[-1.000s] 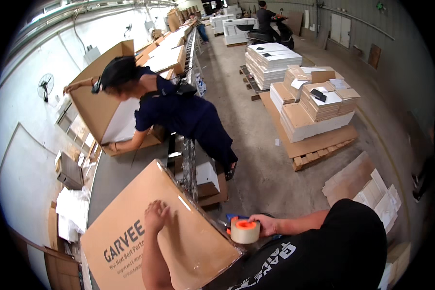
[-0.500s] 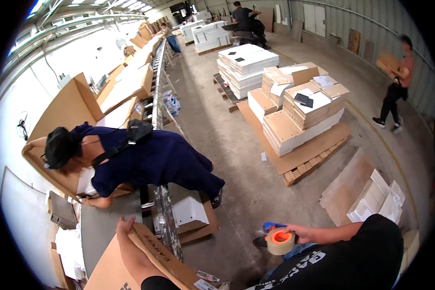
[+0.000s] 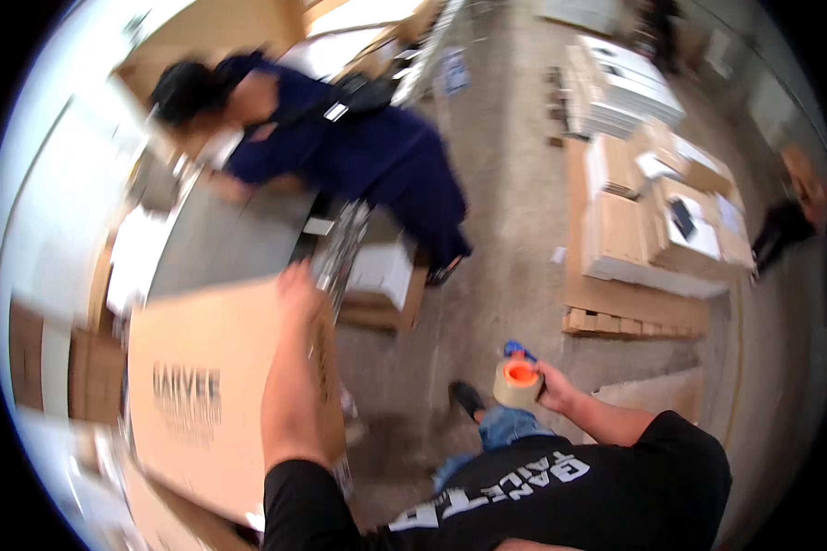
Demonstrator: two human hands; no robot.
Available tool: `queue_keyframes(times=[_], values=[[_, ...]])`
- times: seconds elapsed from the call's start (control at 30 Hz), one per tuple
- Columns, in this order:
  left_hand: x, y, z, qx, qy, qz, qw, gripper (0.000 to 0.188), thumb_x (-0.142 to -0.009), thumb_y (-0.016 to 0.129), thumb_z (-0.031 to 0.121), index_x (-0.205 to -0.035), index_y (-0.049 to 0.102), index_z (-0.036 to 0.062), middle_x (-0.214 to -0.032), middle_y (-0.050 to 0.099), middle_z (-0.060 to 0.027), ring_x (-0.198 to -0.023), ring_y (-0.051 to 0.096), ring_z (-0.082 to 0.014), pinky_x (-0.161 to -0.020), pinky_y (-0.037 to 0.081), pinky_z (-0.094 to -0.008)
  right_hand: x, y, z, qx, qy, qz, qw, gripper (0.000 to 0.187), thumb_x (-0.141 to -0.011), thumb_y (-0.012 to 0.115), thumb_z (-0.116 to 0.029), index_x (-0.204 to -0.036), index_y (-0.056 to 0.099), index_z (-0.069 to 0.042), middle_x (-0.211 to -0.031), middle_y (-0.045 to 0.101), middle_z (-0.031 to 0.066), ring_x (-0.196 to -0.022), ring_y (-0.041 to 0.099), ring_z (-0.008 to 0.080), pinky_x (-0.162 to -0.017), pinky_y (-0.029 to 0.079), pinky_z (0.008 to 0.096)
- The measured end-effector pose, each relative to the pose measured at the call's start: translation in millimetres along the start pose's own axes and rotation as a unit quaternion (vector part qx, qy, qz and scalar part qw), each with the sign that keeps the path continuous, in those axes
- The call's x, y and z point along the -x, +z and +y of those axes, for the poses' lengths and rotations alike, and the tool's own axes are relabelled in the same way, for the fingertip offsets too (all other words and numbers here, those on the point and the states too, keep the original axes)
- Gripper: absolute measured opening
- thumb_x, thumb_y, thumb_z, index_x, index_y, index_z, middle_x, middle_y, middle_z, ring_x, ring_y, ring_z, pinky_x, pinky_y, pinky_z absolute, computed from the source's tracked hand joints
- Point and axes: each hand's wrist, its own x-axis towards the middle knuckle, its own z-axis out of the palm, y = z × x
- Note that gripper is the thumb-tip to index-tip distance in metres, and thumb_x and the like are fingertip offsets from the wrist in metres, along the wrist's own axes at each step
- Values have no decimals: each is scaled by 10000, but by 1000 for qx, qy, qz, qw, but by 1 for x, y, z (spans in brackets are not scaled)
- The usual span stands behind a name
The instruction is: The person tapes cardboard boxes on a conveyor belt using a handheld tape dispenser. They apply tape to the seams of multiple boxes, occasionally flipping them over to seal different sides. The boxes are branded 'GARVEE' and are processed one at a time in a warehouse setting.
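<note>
Carton (image 3: pixel 219 390) under blurred left hand (image 3: pixel 298 289), grip unclear, right hand (image 3: pixel 553 387) clasping tape dispenser (image 3: pixel 517 384)

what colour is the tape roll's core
Orange; the round core of the tan tape roll shows best in the head view.

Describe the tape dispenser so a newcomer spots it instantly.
Find the black T-shirt at the bottom, then follow its right sleeve to the right grip. It holds the tape dispenser, its bright orange hub unlike the blue jeans beside it.
</note>
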Motion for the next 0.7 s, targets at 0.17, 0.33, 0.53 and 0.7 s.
queue_keyframes(times=[0.17,0.33,0.53,0.7], values=[[159,-33,41,-86,-189,-11,978,1018,-864,755,411,-1640,183,85,-1709,207,-131,-1571,200,-360,-1229,230,-580,5,76,-9,182,-72,-97,976,554,-898,512,-131,-1445,492,-45,-1380,613,128,-1265,613,271,-1120,467,419],[310,-89,28,-51,-292,-60,953,999,-875,708,541,-1629,244,79,-1708,225,-121,-1574,188,-368,-1229,189,-615,23,128,-1,441,-143,-128,877,584,-849,613,-120,-1429,566,-61,-1294,620,120,-1215,616,250,-1063,486,384],[335,-87,25,-53,-307,-48,949,958,-931,574,634,-1638,233,85,-1716,205,-116,-1584,160,-355,-1243,162,-604,38,255,-18,773,-374,-303,414,535,-791,716,-247,-1293,683,-65,-1257,601,144,-1185,616,311,-1036,491,389],[337,-82,20,-74,-312,-34,947,947,-935,563,644,-1636,247,92,-1716,211,-102,-1582,173,-347,-1237,183,-606,30,393,-6,816,-420,-349,191,501,-809,678,-329,-1269,702,-130,-1328,615,120,-1155,640,337,-1005,520,414]])
